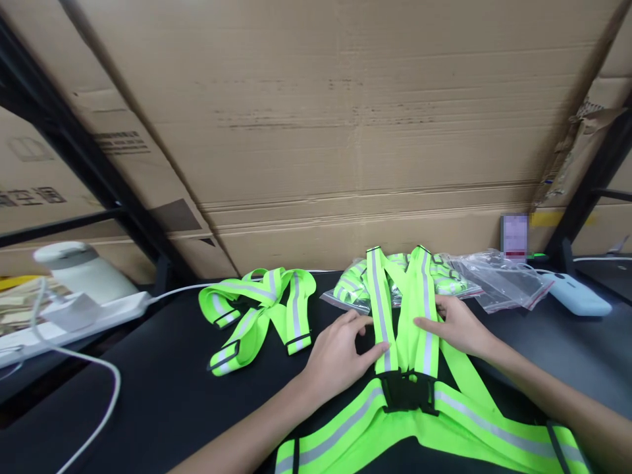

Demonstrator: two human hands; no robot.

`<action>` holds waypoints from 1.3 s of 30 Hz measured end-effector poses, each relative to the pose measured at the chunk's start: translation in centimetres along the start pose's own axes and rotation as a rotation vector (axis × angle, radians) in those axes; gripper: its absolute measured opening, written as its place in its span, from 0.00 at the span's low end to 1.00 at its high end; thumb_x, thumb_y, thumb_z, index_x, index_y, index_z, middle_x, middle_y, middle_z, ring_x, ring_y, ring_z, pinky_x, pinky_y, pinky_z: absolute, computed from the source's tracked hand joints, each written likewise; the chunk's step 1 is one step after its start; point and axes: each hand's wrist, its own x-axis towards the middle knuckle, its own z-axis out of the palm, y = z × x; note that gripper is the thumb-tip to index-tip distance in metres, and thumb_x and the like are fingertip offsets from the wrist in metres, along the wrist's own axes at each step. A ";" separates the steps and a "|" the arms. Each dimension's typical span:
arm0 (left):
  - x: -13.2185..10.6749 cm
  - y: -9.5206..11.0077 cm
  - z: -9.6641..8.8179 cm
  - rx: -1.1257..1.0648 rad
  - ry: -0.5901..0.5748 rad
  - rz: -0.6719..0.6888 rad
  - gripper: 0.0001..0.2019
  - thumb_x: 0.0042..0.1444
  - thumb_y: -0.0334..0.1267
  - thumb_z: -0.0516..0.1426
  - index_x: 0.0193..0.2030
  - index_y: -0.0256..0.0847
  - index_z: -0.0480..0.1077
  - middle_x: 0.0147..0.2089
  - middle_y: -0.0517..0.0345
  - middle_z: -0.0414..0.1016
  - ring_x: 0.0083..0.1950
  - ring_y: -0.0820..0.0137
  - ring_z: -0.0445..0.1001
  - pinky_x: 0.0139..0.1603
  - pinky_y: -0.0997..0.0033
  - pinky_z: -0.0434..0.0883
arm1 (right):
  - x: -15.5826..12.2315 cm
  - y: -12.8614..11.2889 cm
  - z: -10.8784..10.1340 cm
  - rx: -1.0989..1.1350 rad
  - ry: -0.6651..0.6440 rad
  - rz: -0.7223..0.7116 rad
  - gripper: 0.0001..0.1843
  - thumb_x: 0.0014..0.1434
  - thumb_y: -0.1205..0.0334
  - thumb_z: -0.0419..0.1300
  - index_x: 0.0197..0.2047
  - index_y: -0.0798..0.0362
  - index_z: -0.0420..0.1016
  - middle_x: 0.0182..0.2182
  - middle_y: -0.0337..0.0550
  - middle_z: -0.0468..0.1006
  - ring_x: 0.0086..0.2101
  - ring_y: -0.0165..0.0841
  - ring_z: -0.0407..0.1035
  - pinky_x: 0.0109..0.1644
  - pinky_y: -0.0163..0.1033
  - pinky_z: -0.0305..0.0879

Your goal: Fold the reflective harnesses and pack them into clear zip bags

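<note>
The green harness (409, 349) lies on the near right of the dark counter (148, 395), its black buckle (409, 393) just nearer than the two hands. The right hand (459, 326) is clamped on the right strap, thumb in front and fingers behind. The left hand (340, 349) has its thumb on the left strap and a finger at the edge — whether it grips, I cannot tell. The hands are apart, with the straps between them. A second harness (270, 299) lies loose to the left; beyond the straps sits a filled bag (351, 283) — a clear bag (511, 286) and a blue device (577, 295) are farther right.
</note>
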 end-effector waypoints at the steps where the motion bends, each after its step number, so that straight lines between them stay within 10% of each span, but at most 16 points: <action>1: 0.0 0.1 0.1 0.018 -0.012 -0.014 0.29 0.58 0.62 0.58 0.54 0.40 0.76 0.41 0.51 0.76 0.40 0.58 0.76 0.36 0.64 0.70 | 0.0 0.0 -0.1 -0.079 0.011 0.018 0.15 0.57 0.52 0.67 0.44 0.51 0.83 0.42 0.49 0.84 0.39 0.48 0.79 0.43 0.52 0.76; 8: -0.3 1.2 0.0 0.042 -0.115 0.058 0.26 0.62 0.57 0.56 0.61 0.46 0.71 0.40 0.54 0.71 0.44 0.55 0.73 0.50 0.53 0.66 | -0.1 0.1 0.2 -0.035 -0.099 -0.092 0.14 0.59 0.54 0.65 0.46 0.50 0.84 0.44 0.46 0.85 0.44 0.51 0.78 0.48 0.53 0.75; 14: -0.6 1.7 0.3 -0.111 -0.158 0.066 0.16 0.59 0.53 0.60 0.44 0.45 0.78 0.43 0.55 0.70 0.46 0.58 0.71 0.51 0.56 0.66 | -0.3 -0.5 0.9 -0.023 -0.133 -0.128 0.13 0.61 0.58 0.64 0.48 0.49 0.84 0.46 0.44 0.84 0.45 0.48 0.79 0.51 0.51 0.73; 24: -0.9 2.0 1.0 -0.549 -0.155 0.113 0.15 0.66 0.47 0.57 0.53 0.47 0.79 0.45 0.54 0.80 0.45 0.61 0.74 0.50 0.63 0.72 | -0.6 -0.3 2.6 0.268 -0.003 -0.143 0.11 0.58 0.54 0.67 0.41 0.51 0.85 0.39 0.44 0.86 0.41 0.46 0.79 0.45 0.48 0.76; 31: -0.6 2.1 0.5 -0.686 -0.078 0.129 0.15 0.65 0.47 0.58 0.53 0.48 0.79 0.60 0.50 0.73 0.63 0.59 0.68 0.66 0.56 0.67 | -0.6 -0.9 2.6 0.411 0.101 -0.116 0.15 0.55 0.48 0.70 0.39 0.49 0.85 0.38 0.46 0.86 0.40 0.45 0.80 0.44 0.49 0.78; 39: 0.1 1.9 0.7 -0.981 -0.250 0.013 0.21 0.58 0.57 0.62 0.43 0.40 0.82 0.40 0.53 0.82 0.43 0.59 0.78 0.47 0.57 0.77 | -0.6 -1.4 2.5 0.391 0.030 -0.134 0.14 0.59 0.48 0.68 0.38 0.49 0.83 0.38 0.46 0.85 0.40 0.42 0.79 0.46 0.47 0.76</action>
